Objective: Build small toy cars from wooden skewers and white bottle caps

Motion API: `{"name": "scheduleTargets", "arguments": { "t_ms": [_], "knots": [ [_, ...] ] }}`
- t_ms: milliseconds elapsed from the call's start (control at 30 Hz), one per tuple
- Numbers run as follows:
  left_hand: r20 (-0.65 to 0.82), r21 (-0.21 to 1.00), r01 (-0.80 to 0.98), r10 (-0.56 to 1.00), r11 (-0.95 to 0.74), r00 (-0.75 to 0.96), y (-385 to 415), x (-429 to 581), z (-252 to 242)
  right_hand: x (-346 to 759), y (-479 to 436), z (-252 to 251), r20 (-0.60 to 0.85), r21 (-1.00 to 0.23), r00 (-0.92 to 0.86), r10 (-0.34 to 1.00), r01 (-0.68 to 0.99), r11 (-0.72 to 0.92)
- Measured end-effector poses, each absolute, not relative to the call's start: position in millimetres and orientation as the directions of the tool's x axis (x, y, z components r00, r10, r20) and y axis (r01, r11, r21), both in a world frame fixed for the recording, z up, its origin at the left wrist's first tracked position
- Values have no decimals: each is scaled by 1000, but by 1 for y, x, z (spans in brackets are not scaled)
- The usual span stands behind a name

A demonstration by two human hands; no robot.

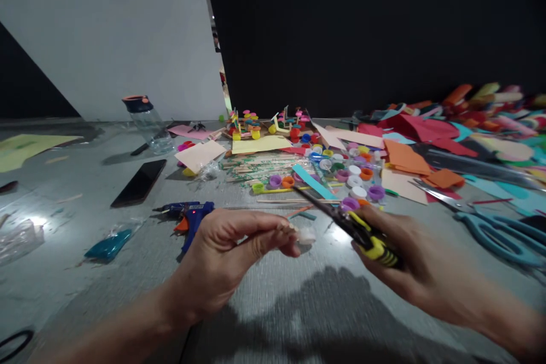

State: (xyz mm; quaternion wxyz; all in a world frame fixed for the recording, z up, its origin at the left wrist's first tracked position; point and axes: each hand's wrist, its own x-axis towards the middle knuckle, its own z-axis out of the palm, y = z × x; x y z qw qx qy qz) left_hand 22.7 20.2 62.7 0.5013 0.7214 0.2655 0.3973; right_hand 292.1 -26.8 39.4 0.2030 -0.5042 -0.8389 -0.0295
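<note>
My left hand [239, 256] is closed in a pinch, its fingertips round something small and pale that is mostly hidden. Just beyond those fingertips shows a whitish, blurred piece [306, 235]; I cannot tell whether it is held or lies on the table. In my right hand [409, 261] is a pair of long-nose pliers [341, 219], black with yellow and black handles, smeared by motion. The dark jaws point up and left, apart from my left hand. Behind my left wrist lies a blue glue gun [198, 219] with an orange trigger and a small red light.
Bottle caps [354, 181], wooden sticks [264, 168] and coloured paper [409, 156] lie across the table's middle and back. Blue-handled scissors [499, 239] are at right. A phone [140, 183], a water bottle [147, 122] and a teal packet [108, 244] are at left.
</note>
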Motion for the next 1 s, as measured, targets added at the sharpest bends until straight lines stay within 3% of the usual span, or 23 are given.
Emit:
{"name": "scheduleTargets", "arguments": {
  "t_ms": [67, 267, 400, 567, 700, 867, 933, 1000],
  "knots": [
    [276, 952, -45, 789, -301, 549, 18, 22, 64, 297, -23, 41, 346, -165, -368, 863, 882, 442],
    [149, 989, -82, 819, -125, 553, 15, 21, 63, 333, -16, 34, 232, 26, -374, 898, 925, 379],
    [128, 992, -67, 824, -110, 552, 13, 22, 65, 359, -26, 18, 201, 52, -371, 907, 928, 369],
    [208, 968, 11, 820, -252, 533, 9, 22, 67, 367, -42, 1, 110, -61, -360, 926, 928, 368],
    [349, 890, 62, 764, -451, 542, 7, 21, 66, 368, -41, -2, 114, 23, -339, 934, 941, 338],
    [489, 655, 245, 649, -715, 583, 1, 18, 64, 327, -40, 34, 265, -80, -418, 869, 888, 452],
    [508, 559, 290, 598, -776, 620, -1, 17, 63, 293, -42, 58, 366, -130, -498, 786, 809, 573],
    [502, 492, 296, 545, -819, 672, -2, 16, 62, 262, -41, 77, 444, -98, -585, 678, 721, 686]
  ]
}}
